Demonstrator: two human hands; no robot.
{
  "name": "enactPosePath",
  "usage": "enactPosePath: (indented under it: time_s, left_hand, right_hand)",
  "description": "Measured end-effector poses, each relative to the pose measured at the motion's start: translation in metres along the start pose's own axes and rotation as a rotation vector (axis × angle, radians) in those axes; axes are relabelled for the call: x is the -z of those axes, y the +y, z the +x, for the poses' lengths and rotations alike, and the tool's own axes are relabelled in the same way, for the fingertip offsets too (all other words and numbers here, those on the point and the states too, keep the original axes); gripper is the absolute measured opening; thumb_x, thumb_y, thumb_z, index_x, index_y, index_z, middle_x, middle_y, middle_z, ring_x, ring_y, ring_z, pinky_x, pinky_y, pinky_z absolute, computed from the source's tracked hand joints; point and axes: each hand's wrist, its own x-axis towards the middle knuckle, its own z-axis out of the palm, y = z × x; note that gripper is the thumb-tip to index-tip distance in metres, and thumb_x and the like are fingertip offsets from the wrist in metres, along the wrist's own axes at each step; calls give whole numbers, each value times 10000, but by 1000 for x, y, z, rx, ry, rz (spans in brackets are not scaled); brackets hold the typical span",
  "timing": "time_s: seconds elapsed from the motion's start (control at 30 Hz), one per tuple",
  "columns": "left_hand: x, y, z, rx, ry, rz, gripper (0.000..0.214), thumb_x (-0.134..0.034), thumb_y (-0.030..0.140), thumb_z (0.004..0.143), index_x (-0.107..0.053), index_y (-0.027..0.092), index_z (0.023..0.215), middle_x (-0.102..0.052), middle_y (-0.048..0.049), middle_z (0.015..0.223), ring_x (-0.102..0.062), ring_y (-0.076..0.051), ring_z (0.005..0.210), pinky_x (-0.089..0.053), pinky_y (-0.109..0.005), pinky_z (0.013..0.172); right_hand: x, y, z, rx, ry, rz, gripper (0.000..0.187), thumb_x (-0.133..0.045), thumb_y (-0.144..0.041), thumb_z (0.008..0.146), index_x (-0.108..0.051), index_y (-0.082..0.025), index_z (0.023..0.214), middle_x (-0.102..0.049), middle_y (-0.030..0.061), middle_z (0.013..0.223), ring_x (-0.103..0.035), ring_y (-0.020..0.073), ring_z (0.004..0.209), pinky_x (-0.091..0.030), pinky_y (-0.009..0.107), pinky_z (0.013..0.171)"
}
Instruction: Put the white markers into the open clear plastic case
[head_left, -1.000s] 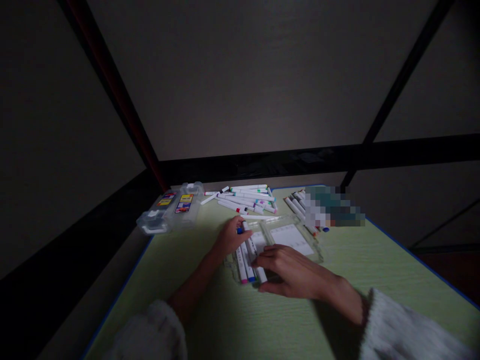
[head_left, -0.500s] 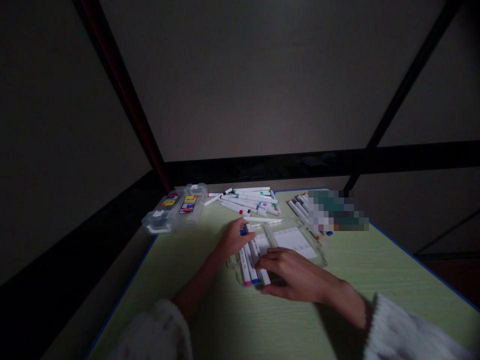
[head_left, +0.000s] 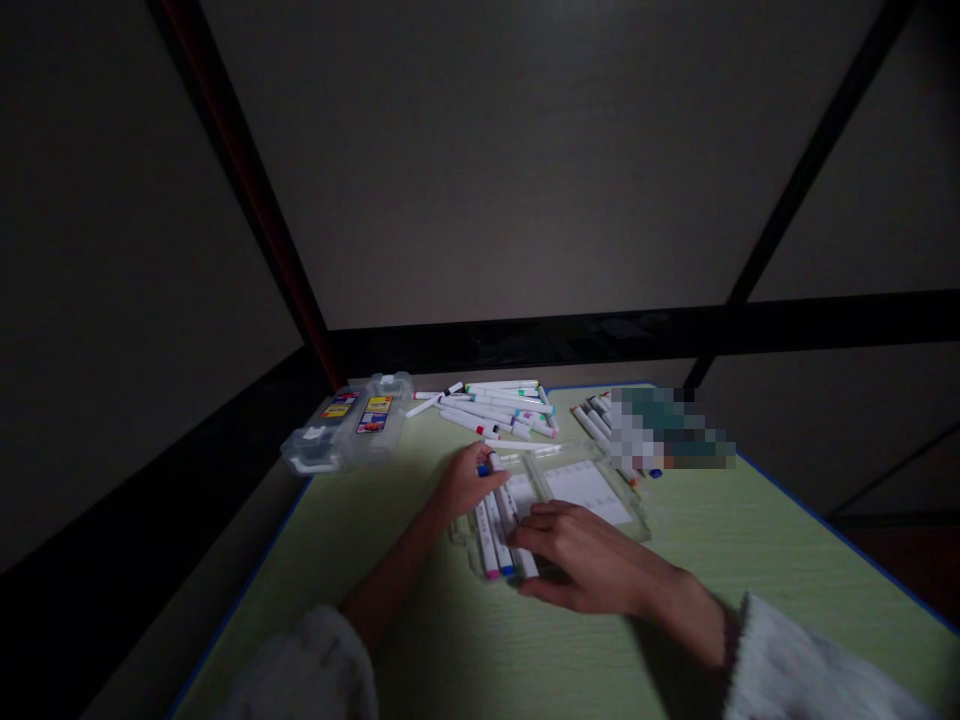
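An opened clear plastic case (head_left: 637, 520) lies on the table with a white card (head_left: 581, 488) inside. In its left half, a pink-ended marker (head_left: 487, 545) and a blue-ended marker (head_left: 504, 552) rest side by side, pointing toward me. My left hand (head_left: 465, 485) is closed at the far end of a white marker (head_left: 506, 500) just right of them. At that marker's near end, my right hand (head_left: 585, 555) has its fingers and thumb closed about it. Whether this marker touches the bottom of the case is hidden.
Several loose white markers (head_left: 495, 405) lie heaped behind the case. More markers (head_left: 600, 425) are at the back right, partly covered by a pixelated patch. Clear cases with handles (head_left: 319, 450) stand at the back left. The green table (head_left: 420, 640) has a blue edge.
The whole view has shifted slightly. Both hands keep about the same hold on the white marker, and the other markers stay in place.
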Motion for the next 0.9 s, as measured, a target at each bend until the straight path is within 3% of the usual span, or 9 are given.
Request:
enactPosePath:
  time_s: [0.57, 0.9]
  left_hand:
    - [-1, -5, -1, -13, 11, -17, 255, -643, 223, 611, -550, 151, 838, -613, -33, 828, -561, -159, 822, -438, -292, 790]
    - [1, 5, -2, 47, 12, 10, 283, -631, 180, 609, -535, 126, 870, -616, -71, 882, -566, -174, 843, -442, -301, 780]
  right_hand:
    - [-1, 0, -1, 19, 10, -52, 269, -478, -355, 795, -564, -170, 972, -594, 53, 813, -529, 194, 800, -371, 323, 756]
    - [-1, 0, -1, 29, 8, -101, 259, -452, -362, 811, -561, -169, 944, -595, 51, 792, -530, 191, 781, -371, 319, 730]
